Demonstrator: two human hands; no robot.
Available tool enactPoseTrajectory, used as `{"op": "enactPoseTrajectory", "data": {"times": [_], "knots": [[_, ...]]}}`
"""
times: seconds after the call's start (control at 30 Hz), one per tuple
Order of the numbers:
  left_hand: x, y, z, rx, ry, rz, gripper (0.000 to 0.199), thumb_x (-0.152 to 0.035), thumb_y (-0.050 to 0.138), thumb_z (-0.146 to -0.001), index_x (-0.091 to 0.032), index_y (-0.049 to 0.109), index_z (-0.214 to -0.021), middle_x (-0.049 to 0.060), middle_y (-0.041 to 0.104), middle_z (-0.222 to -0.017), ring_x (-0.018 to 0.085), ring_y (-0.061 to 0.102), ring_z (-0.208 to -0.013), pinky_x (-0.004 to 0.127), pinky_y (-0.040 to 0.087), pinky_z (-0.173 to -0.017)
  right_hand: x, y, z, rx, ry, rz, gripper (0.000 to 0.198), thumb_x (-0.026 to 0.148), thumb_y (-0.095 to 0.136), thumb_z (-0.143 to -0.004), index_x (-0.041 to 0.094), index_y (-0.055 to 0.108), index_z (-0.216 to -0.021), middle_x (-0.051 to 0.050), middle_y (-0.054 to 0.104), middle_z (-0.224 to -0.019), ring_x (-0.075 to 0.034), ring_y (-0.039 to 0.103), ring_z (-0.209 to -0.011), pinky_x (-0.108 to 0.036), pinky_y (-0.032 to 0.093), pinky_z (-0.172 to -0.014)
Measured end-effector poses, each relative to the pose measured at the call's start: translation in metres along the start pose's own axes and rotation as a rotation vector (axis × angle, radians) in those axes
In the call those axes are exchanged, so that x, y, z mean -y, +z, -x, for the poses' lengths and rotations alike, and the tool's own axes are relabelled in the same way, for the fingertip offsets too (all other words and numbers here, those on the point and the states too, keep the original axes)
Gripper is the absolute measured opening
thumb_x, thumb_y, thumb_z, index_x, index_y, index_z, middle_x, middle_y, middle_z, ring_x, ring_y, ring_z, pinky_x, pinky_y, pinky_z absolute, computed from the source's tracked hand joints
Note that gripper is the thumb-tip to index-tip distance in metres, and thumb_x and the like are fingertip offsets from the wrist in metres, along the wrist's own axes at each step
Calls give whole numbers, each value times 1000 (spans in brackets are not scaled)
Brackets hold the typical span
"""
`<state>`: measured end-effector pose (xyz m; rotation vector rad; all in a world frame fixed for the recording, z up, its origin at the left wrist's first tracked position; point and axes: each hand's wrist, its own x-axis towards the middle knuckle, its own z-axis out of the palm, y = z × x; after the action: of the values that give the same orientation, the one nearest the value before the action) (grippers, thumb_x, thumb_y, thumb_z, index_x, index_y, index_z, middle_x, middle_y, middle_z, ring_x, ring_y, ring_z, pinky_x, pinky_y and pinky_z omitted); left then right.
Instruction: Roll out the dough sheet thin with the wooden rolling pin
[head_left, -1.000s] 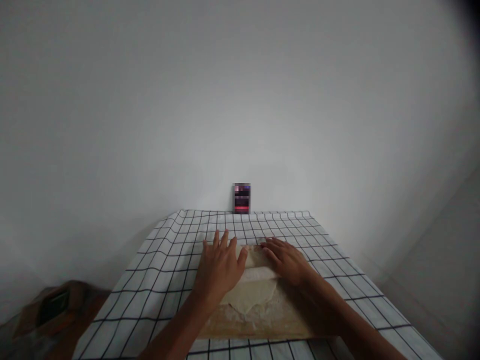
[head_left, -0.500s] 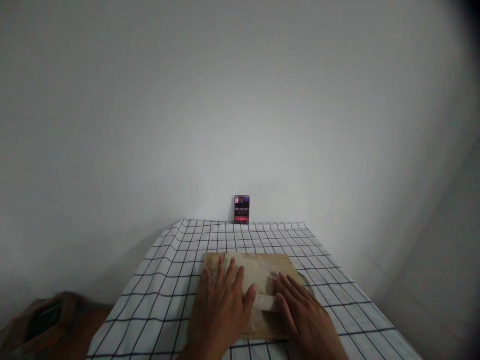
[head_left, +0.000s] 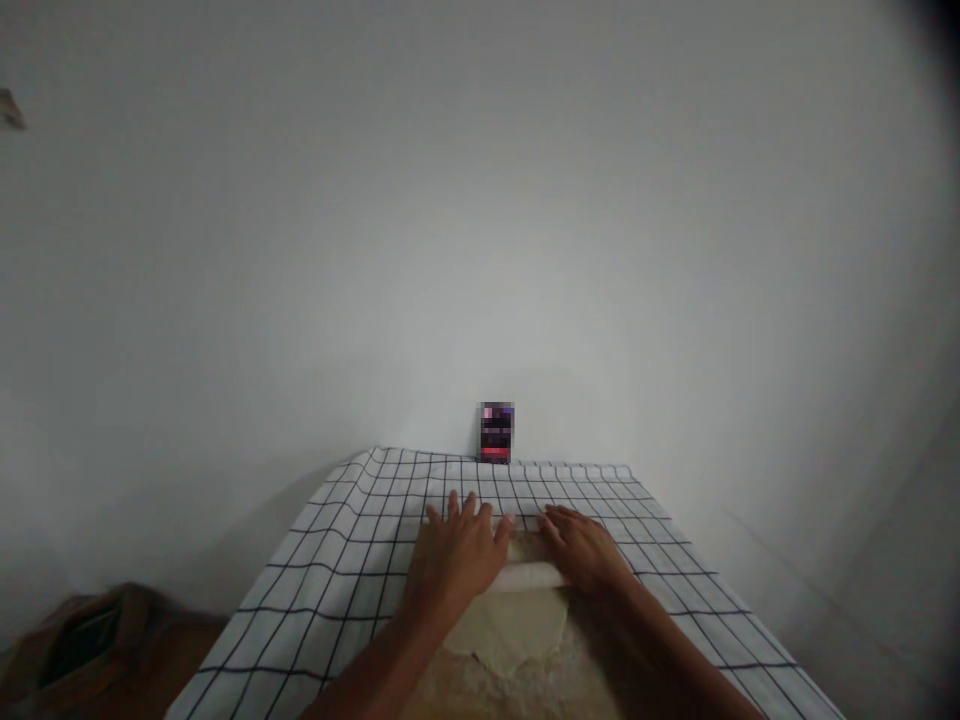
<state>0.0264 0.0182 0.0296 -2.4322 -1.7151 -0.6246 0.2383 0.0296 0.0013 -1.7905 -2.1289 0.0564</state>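
Observation:
A pale rolling pin (head_left: pixel 531 576) lies crosswise over a thin sheet of dough (head_left: pixel 517 628) on a floured wooden board (head_left: pixel 442 690). My left hand (head_left: pixel 463 550) lies over the pin's left part, fingers stretched forward and spread. Over the right part rests my right hand (head_left: pixel 589 550), palm down, its fingers extended and closer together. Only the middle of the pin shows between the hands; its ends are hidden beneath them. The dough's near edge is uneven, and flour marks the board around it.
A black-and-white checked cloth (head_left: pixel 300 590) covers the table. At its far edge, a small upright pixelated dark panel (head_left: pixel 495 432) leans against the pale wall (head_left: pixel 480 220). Low on the left stands a brown boxy object (head_left: pixel 90 640), blurred.
Both hands and the rolling pin have moved forward, away from me, toward the board's far side. More dough shows on the near side of the pin. The view has shifted slightly.

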Motion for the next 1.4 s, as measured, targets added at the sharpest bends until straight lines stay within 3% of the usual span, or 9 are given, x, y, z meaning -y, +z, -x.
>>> {"op": "enactPoseTrajectory", "data": {"times": [0.23, 0.33, 0.6, 0.77, 0.93, 1.03, 1.17, 1.27, 1.4], "knots": [[6, 4, -19, 86, -52, -30, 48, -49, 36, -108, -21, 73, -119, 16, 64, -142, 42, 48, -142, 77, 32, -110, -3, 5, -47, 104, -157, -25, 42, 38, 35, -107, 20, 71, -96, -10, 76, -106, -20, 71, -99, -32, 50, -91], [5, 3, -18, 99, -47, -47, 50, -50, 35, -108, -20, 71, -124, 15, 61, -147, 41, 45, -145, 76, 29, -113, -5, 7, -48, 126, -196, -31, 41, 36, 35, -107, 20, 72, -98, -10, 76, -106, -21, 71, -101, -32, 51, -93], [-4, 6, -1, 29, 4, -47, 49, -51, 39, -107, -20, 73, -124, 16, 60, -148, 42, 43, -146, 76, 27, -116, -8, 10, 2, 62, -108, -1, 53, 42, 28, -108, 21, 71, -131, -13, 62, -146, -30, 53, -141, -50, 42, -116], [-6, 21, 21, -38, 42, 14, 54, -55, 38, -106, -22, 66, -138, 14, 55, -153, 41, 36, -151, 77, 19, -119, 0, 9, 44, -42, -77, 38, 50, 40, 30, -107, 26, 65, -140, -7, 59, -151, -27, 49, -145, -53, 36, -121], [-12, 26, 51, -59, 81, 57, 56, -57, 36, -106, -24, 62, -144, 10, 49, -159, 39, 29, -154, 76, 14, -122, 12, 9, 81, -210, -90, 65, 46, 40, 30, -108, 26, 66, -134, -10, 60, -149, -26, 54, -139, -46, 48, -110], [-14, 23, 63, -66, 88, 77, 55, -55, 35, -107, -25, 60, -145, 7, 49, -159, 37, 30, -154, 74, 14, -123, 19, 10, 94, -305, -88, 89, 41, 43, 30, -108, 26, 67, -116, -11, 67, -127, -25, 65, -115, -41, 53, -90], [-10, 10, 66, -9, 112, 72, 48, -50, 39, -108, -26, 62, -143, 7, 52, -157, 35, 35, -152, 68, 29, -122, 23, 8, 94, -288, -81, 146, 40, 36, 28, -109, 23, 61, -91, -8, 65, -97, -22, 67, -89, -35, 50, -78], [-3, -3, 69, 17, 131, 32, 44, -46, 41, -107, -26, 64, -140, 7, 55, -154, 34, 41, -149, 64, 35, -120, 20, 4, 92, -249, -63, 151, 41, 30, 26, -110, 23, 60, -89, -7, 66, -94, -19, 67, -82, -31, 49, -74], [1, -8, 77, -34, 158, 9, 43, -46, 42, -107, -27, 64, -139, 5, 58, -152, 34, 43, -147, 64, 32, -122, 8, 1, 92, -218, -46, 141, 41, 29, 26, -109, 23, 64, -93, -8, 69, -99, -19, 68, -87, -31, 48, -78]]}}
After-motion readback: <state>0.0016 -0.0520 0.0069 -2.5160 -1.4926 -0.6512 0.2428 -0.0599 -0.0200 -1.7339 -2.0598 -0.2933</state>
